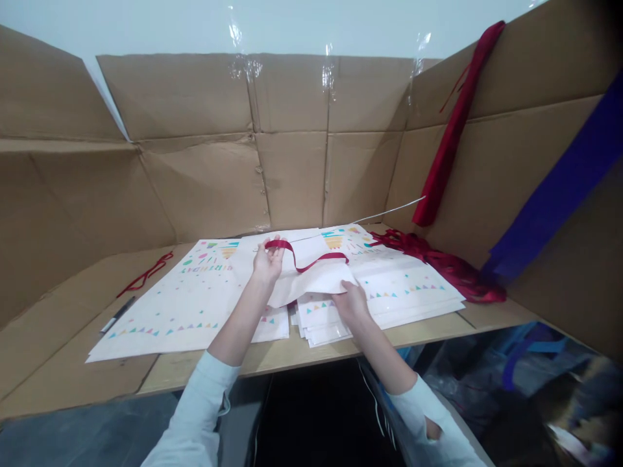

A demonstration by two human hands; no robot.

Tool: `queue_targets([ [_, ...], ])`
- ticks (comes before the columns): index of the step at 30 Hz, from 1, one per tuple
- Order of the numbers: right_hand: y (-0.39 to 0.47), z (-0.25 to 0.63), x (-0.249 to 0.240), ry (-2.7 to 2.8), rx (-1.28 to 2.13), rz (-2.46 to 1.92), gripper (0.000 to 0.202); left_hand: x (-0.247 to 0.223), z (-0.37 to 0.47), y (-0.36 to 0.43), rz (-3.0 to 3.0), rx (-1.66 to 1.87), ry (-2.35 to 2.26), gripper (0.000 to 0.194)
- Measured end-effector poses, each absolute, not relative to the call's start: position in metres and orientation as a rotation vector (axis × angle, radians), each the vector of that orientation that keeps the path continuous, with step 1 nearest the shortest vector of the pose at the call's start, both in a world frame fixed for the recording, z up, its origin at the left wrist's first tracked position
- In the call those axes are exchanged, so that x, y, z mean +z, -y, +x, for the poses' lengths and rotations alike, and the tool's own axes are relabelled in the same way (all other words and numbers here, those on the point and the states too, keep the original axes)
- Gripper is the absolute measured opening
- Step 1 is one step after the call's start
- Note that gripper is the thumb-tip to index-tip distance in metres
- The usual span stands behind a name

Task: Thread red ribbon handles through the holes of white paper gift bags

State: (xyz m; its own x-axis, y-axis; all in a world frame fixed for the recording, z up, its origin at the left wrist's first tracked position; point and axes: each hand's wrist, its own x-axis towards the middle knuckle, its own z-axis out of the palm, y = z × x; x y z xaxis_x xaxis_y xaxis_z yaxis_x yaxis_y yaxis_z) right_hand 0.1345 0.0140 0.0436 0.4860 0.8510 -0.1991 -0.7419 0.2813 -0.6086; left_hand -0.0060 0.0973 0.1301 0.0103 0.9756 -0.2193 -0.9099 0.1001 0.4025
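Red ribbon (pixel 318 260) runs in a loose wave from the fingers of my left hand (pixel 268 261) towards the white sheet on the right. My left hand is closed on the ribbon's end. With thumb and fingers, my right hand (pixel 351 305) pinches the edge of a folded white sheet (pixel 311 283), lifted at its near side. Beneath lie two stacks of white printed sheets, a left stack (pixel 160 318) and a right stack (pixel 389 305), with birthday lettering and coloured triangles. A thin pale rod (pixel 384 213) slants up from behind my left hand to the right.
A heap of red ribbons (pixel 428 256) lies at the right against the cardboard wall (pixel 292 175). Above it hang a red ribbon bundle (pixel 452 136) and a wide purple strip (pixel 559 188). At the left are a marker (pixel 117 315) and a red ribbon loop (pixel 146 275).
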Motion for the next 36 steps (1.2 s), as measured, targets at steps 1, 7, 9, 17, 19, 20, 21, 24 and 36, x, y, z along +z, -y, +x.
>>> queue_targets([
  [1,-0.008,0.129,0.037,0.263,1.108,-0.721,0.043,0.127,-0.002,-0.097,0.161,1.473,-0.509,0.018],
  [7,0.015,0.141,0.013,0.542,0.618,-1.135,0.068,0.103,0.025,-0.092,0.144,1.36,-0.544,0.023],
  [9,0.011,0.158,0.017,0.77,0.259,-1.235,0.055,0.097,0.032,-0.091,0.136,1.323,-0.544,0.022],
  [17,-0.016,0.187,0.026,1.587,-0.037,-1.953,0.037,0.097,0.055,-0.089,0.133,1.241,-0.49,0.022],
  [19,-0.015,0.197,0.021,1.463,-0.035,-2.075,0.039,0.099,0.059,-0.087,0.141,1.238,-0.498,0.022],
  [20,-0.014,0.204,0.018,1.379,-0.049,-2.1,0.039,0.099,0.061,-0.086,0.149,1.24,-0.504,0.022],
  [21,-0.013,0.213,0.015,1.294,-0.066,-2.098,0.039,0.098,0.063,-0.086,0.159,1.239,-0.508,0.022],
  [24,-0.009,0.24,0.006,1.14,-0.126,-1.994,0.039,0.092,0.07,-0.087,0.188,1.226,-0.519,0.021],
  [36,0.059,0.216,0.051,1.198,-0.469,-1.409,0.023,0.06,0.099,-0.077,0.319,1.145,-0.533,0.022],
])
